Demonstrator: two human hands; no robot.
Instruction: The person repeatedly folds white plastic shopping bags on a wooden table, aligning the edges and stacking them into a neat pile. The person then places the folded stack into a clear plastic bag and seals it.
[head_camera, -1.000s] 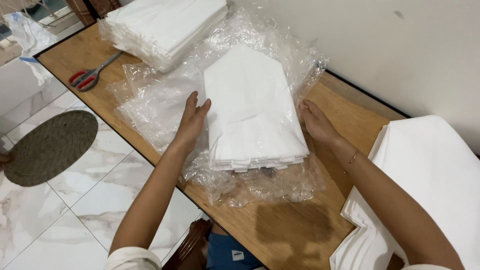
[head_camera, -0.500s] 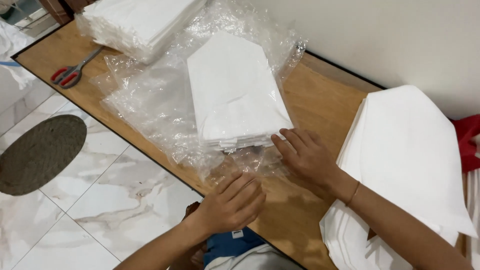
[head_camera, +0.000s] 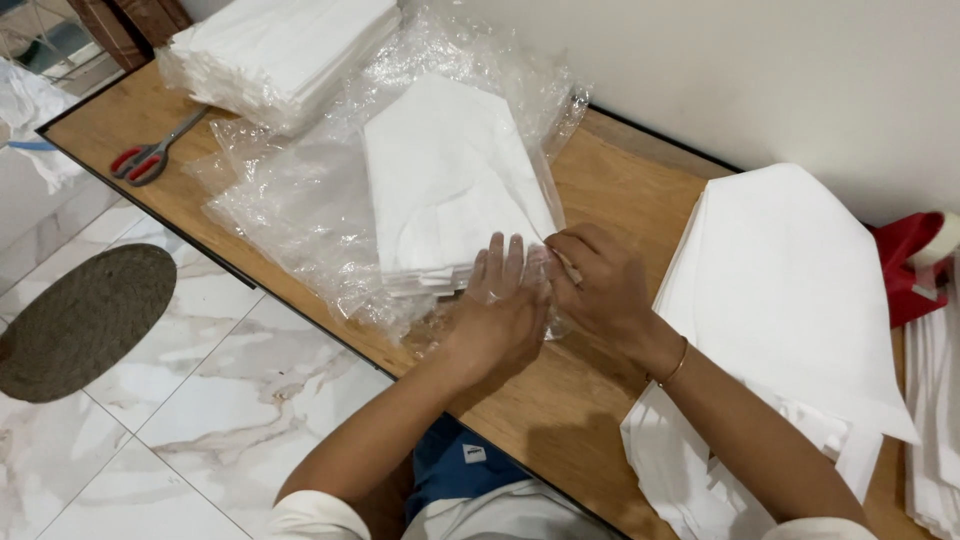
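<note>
At nine o'clock on the marble floor, a round woven mat (head_camera: 85, 320); at ten o'clock on the wooden surface (head_camera: 620, 200), red-handled scissors (head_camera: 150, 155) lying flat. Farther in at eleven o'clock, a tall pile of folded white cloth (head_camera: 280, 45) against the wall. At centre, crinkled clear plastic wrap (head_camera: 290, 210) spread wide, with a stack of white pointed sheets (head_camera: 450, 180) lying on it — point aimed at twelve o'clock, near edge at six. Just below that near edge, left hand (head_camera: 497, 310) flat, fingers together and extended, pressed on the plastic at the stack's near right corner. Touching it at three o'clock, right hand (head_camera: 600, 285) curled, fingertips pinching the plastic at the same corner; whether sheets are caught in the pinch, cannot tell. Hands side by side, in contact. At three to four o'clock, another stack of white sheets (head_camera: 790, 290) overhanging the surface edge — beyond it at the far right, a red object (head_camera: 905, 265), partly cut off.
</note>
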